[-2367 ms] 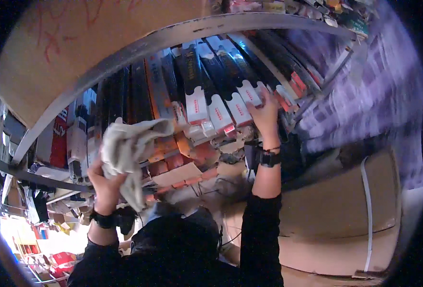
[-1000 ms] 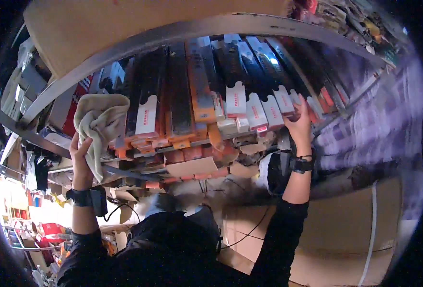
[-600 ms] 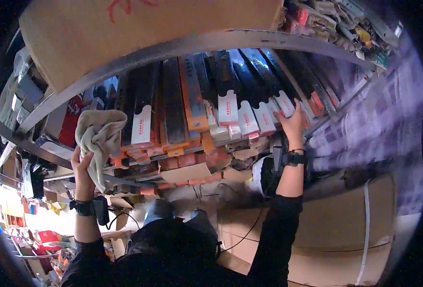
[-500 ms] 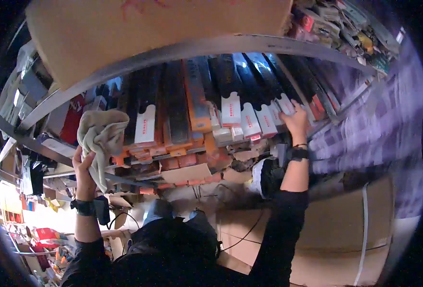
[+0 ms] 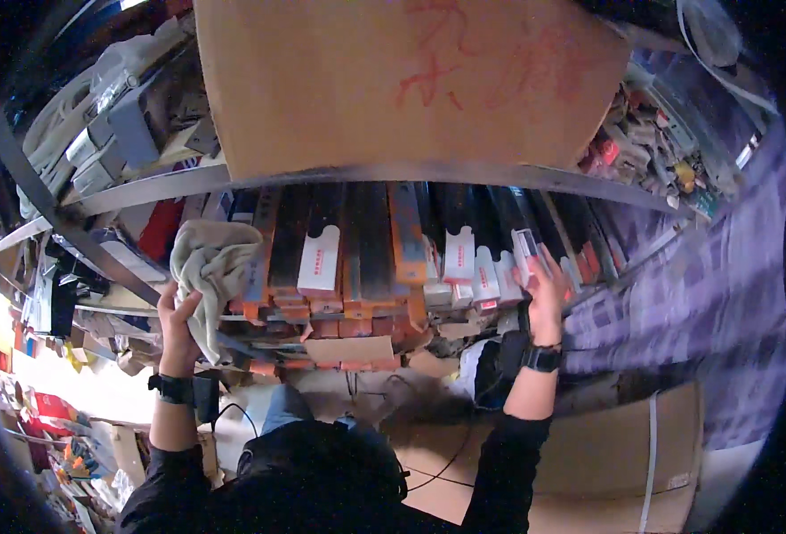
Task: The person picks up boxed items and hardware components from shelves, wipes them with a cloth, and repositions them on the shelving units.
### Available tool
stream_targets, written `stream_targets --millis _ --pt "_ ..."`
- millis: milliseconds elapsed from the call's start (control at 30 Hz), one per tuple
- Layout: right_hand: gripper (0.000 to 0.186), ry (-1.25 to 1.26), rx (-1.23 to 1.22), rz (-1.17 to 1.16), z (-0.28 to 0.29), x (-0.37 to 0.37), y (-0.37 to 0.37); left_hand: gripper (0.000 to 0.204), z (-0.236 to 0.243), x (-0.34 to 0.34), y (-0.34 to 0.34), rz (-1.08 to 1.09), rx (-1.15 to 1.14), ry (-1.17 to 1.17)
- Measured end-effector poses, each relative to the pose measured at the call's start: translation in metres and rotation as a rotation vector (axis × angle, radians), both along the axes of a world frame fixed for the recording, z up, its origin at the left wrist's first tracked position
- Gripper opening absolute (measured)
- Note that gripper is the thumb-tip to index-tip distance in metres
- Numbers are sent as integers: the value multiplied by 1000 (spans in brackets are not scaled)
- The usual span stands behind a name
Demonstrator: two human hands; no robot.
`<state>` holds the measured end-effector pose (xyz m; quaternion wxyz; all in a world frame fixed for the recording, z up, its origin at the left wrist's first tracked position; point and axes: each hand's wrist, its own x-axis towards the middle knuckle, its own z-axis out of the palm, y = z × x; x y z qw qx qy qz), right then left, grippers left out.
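Observation:
A pale, crumpled cloth [image 5: 215, 267] hangs from my left hand [image 5: 179, 329], whose fingers and thumb are closed on its lower part, in front of the left end of a shelf. My right hand [image 5: 546, 294] is closed around the near end of a long narrow box [image 5: 524, 251] with a white end, toward the right of the shelf row. Just left of it lie other narrow boxes with white ends [image 5: 485, 274]. A wider white-ended box [image 5: 320, 262] and orange-edged boxes [image 5: 408, 249] fill the middle of the row.
A metal shelf beam [image 5: 411, 173] crosses above the row, under a big cardboard carton [image 5: 393, 89] with red marks. Purple checked fabric [image 5: 669, 320] hangs at the right. A large flat carton [image 5: 588, 445] lies low on the right. Assorted goods [image 5: 64, 427] crowd the lower left.
The view has tilted up, so the shelf sits lower in the picture. My right hand has closed more around the narrow box, whose end shows more. My left hand still holds the cloth.

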<state>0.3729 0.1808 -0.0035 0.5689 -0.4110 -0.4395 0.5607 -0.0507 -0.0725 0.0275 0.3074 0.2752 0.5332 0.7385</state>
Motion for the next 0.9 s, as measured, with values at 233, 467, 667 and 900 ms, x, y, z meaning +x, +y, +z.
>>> stream_targets --millis 233,467,667,900 --pt "38 191 78 1 17 -58 -66 33 -8 -4 9 10 -3 -1" --pt "57 -889 546 -398 35 -142 -130 36 -3 10 21 -31 49 -83" --pt "59 -1089 636 -433 35 -181 -143 36 -2 13 29 -47 30 -86" --pt "67 -1262 583 -240 46 -194 -166 37 12 28 42 -154 22 7"
